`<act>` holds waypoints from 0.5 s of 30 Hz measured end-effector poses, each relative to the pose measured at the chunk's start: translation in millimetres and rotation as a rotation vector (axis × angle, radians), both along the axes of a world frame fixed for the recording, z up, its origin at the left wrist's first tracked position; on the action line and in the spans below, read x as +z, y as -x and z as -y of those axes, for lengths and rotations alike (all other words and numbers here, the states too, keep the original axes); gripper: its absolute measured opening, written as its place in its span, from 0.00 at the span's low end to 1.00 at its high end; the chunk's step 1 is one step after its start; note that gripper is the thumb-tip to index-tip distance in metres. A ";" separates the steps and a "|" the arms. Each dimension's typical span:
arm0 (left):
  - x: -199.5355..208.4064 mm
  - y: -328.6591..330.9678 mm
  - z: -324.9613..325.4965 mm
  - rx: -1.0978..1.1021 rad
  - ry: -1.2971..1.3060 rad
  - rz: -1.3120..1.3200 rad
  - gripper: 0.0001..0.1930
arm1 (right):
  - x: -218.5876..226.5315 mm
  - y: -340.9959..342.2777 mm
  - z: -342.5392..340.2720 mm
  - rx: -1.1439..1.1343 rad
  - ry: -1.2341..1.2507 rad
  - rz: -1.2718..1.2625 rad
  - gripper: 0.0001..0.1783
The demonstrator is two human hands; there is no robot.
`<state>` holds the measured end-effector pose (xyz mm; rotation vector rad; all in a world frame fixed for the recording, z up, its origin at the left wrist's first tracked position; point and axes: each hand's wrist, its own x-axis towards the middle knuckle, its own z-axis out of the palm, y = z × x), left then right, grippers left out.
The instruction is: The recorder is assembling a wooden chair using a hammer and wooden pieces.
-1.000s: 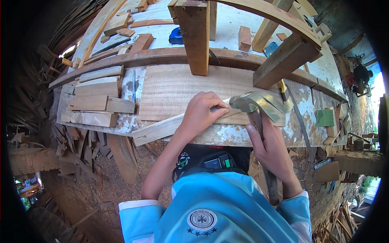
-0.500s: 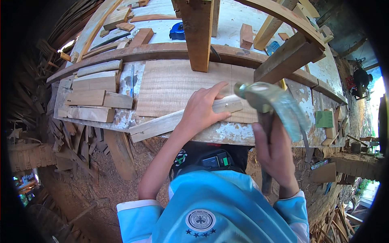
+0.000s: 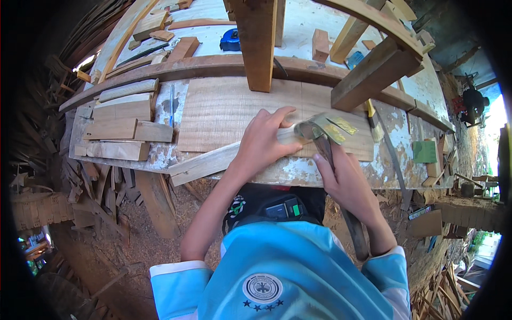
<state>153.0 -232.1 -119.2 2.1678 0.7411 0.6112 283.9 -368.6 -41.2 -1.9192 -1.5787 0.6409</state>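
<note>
A pale wooden strip [image 3: 205, 163] lies aslant over the near edge of a wide flat board [image 3: 213, 109]. My left hand [image 3: 261, 141] grips the strip near its right end, thumb on the near side and fingers on the far side. In my right hand [image 3: 349, 181] is a claw hammer [image 3: 326, 128], its wooden handle pointing back toward my body. The hammer's head is down at the strip's right end, just right of my left fingertips. It covers that spot, so the nail seen there earlier is hidden.
Short wood offcuts [image 3: 114, 128] lie at left beside a pen [image 3: 172, 106]. A long wooden rail [image 3: 208, 66] crosses behind the board. Upright frame legs [image 3: 260, 53] rise close ahead. A handsaw [image 3: 392, 152] is at right, a blue tape measure [image 3: 230, 40] farther back.
The hammer has swung down and left onto the strip's end, with my right hand following. My left hand keeps its hold on the strip.
</note>
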 end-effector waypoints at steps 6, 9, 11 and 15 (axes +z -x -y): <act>-0.7 2.0 2.5 0.049 -0.018 -0.009 0.36 | 32.0 16.0 9.2 -0.013 -0.378 -0.020 0.19; 0.1 -1.1 2.0 0.029 0.006 -0.001 0.36 | -0.1 9.4 4.7 -0.076 -0.071 0.020 0.21; -5.5 1.6 -1.5 0.022 -0.029 0.036 0.35 | 8.0 5.4 -2.7 -0.095 0.077 -0.021 0.23; -1.7 0.7 -0.1 0.041 -0.001 -0.042 0.35 | 34.2 -0.5 4.5 -0.052 -0.088 -0.023 0.25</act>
